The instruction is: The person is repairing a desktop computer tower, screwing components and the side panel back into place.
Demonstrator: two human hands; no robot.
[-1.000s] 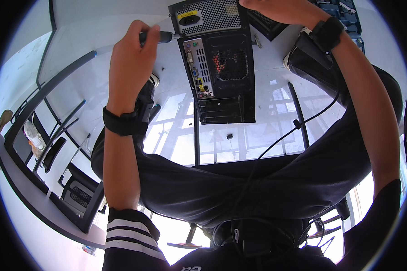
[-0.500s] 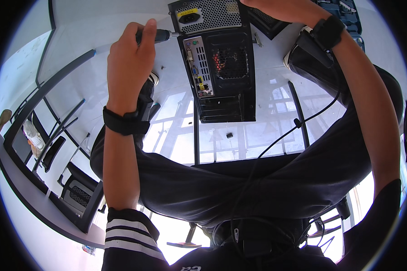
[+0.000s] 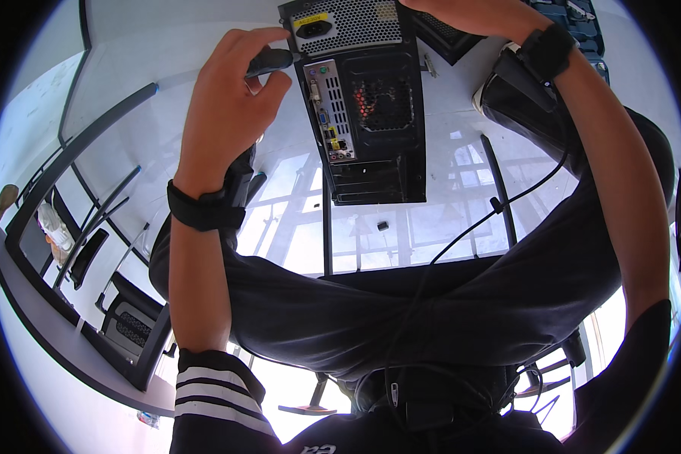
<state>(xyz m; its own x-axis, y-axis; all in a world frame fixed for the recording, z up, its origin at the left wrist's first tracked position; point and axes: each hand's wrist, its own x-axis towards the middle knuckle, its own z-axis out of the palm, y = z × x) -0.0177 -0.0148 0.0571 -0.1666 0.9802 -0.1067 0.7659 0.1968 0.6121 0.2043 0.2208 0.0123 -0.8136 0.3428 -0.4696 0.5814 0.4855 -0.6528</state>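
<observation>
A black computer case [image 3: 382, 170] stands with its back panel toward me, showing a power socket, a port plate and a fan grille. At its upper left edge, my left hand [image 3: 238, 91] has a screwdriver [image 3: 268, 62] with a dark, thick handle in its grasp. The index finger and thumb are spread on either side of the handle, and the tool points at the case's side edge. My right hand [image 3: 469, 13] reaches to the case's upper right corner and grips there. Its far fingers are cut off by the picture's top edge.
Right of the case lies a black perforated panel [image 3: 450, 38], with a small metal piece [image 3: 430, 66] below it. A blue tool case [image 3: 579, 30] is at the upper right. A black cable [image 3: 461, 236] crosses my lap. Chairs and a desk [image 3: 41, 325] stand at left.
My left hand has loosened and turned around the screwdriver handle, its index finger and thumb spreading toward the case. The case has shifted very slightly left. The right hand stays in place.
</observation>
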